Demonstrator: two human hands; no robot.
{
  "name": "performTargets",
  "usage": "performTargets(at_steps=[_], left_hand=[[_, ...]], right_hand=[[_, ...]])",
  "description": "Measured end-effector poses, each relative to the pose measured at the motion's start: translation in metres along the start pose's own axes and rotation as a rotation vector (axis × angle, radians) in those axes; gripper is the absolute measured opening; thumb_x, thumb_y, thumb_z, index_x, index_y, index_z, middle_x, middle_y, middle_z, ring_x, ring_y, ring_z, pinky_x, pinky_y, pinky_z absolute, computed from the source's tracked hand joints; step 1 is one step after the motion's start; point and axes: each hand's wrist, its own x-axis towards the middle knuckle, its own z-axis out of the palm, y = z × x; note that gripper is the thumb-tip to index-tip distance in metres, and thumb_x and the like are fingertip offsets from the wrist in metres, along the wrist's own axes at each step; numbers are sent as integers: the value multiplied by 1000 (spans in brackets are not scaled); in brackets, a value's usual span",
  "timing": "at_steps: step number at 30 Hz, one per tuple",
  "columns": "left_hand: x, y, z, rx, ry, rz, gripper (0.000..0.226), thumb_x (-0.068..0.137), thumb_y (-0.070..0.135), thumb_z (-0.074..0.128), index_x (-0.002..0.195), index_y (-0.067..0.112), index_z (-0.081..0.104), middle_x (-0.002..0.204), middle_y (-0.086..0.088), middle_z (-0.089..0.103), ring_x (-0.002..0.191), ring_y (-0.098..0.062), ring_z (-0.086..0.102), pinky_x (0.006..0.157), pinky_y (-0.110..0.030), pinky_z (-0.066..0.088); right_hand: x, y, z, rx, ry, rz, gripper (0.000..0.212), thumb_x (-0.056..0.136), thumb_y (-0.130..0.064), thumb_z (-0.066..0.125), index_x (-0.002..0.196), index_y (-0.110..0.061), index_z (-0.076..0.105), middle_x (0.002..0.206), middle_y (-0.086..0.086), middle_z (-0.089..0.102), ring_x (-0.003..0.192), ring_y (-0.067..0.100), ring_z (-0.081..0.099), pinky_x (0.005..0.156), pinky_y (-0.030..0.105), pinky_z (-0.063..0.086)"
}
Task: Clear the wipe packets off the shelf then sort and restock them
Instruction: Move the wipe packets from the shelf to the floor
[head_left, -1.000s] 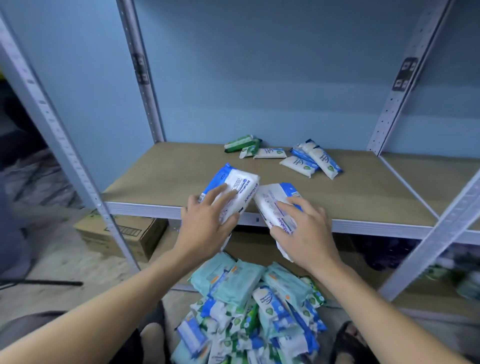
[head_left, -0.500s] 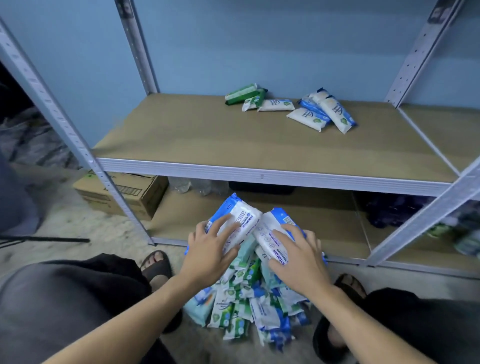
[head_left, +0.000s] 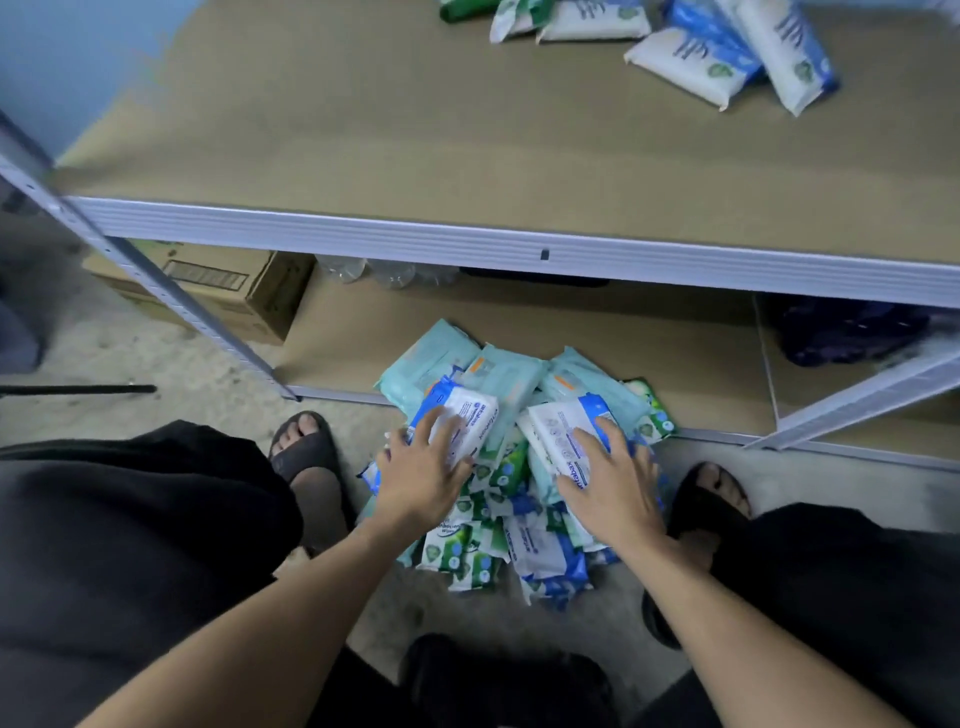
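Holds white-and-blue packet (head_left: 470, 418) in left hand (head_left: 421, 478), fingers (head_left: 434, 431) spread over its top, thumb hooked at its near edge: grasping, not released. Holds second white-and-blue packet (head_left: 561, 431) in right hand (head_left: 613, 483) the same way, fingers splayed across its printed face, thumb at its left edge. Both packets low, touching top of pile (head_left: 498, 535) of wipe packets on concrete floor (head_left: 156, 364), just in front of lower shelf (head_left: 597, 332). Pile mixed: teal packs (head_left: 431, 358) at far side, overlapping lower shelf's front edge; green-and-white and blue-and-white ones nearer, jumbled. Pile between two feet in dark sandals, left sandal (head_left: 306, 452) just beside it, right sandal (head_left: 711, 504) near its other side. Dark-clothed legs at both lower corners, bare forearms reaching in from bottom. On upper shelf (head_left: 389, 145), far back and right, remaining packets (head_left: 727, 57): white-and-blue ones overlapping, white one just beside them, green packet (head_left: 462, 6) cut off by top edge. All well apart from hands. Grey front rail (head_left: 519, 249) of upper shelf running across above hands. Grey metal upright (head_left: 171, 312) slanting down at left, holes along it. Cardboard box (head_left: 228, 296) beside lower shelf's left end, behind upright. Clear plastic things (head_left: 384, 270) under upper shelf, too blurred to name. Dark blue bag (head_left: 852, 332) on lower shelf at right, details unclear. Black rod (head_left: 78, 388) flat on floor at far left. Blue wall (head_left: 78, 62) at top left
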Motion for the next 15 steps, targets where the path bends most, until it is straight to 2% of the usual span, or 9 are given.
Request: performTargets(at_steps=[3,5,9,12,15], left_hand=[[0,-2,25,-43,-73,-76,63,99,54,43,155,35,20,165,5,6,135,-42,30,106,-53,37],[-1,0,38,-95,-106,-102,72,101,52,46,159,30,11,167,1,0,137,-42,29,108,-49,35],[0,3,55,-130,-85,-111,76,103,46,45,161,21,3,167,-7,-5,139,-39,24,112,-44,27],[-1,-1,64,-101,-50,-105,76,102,50,46,161,22,6,167,-9,-1,128,-42,34,109,-45,31],[-2,-3,63,-69,-63,-98,79,100,53,47,161,24,6,167,-5,0,130,-41,34,108,-46,34]], right_hand=[[5,-3,21,15,-158,38,77,97,-64,38,160,-38,3,167,-1,-14,142,48,18,117,55,22],[11,-4,29,41,-220,41,76,98,-67,29,157,-41,-12,165,-3,-25,146,49,11,118,57,19],[22,-5,33,49,-293,31,75,98,-69,22,153,-43,-22,161,-4,-33,150,49,-5,122,59,10],[20,-7,36,15,-311,23,77,98,-70,21,152,-42,-27,159,-3,-39,149,48,-14,122,60,5],[18,-9,40,-10,-307,18,80,96,-72,20,149,-42,-31,156,-1,-43,149,48,-17,121,62,4]])
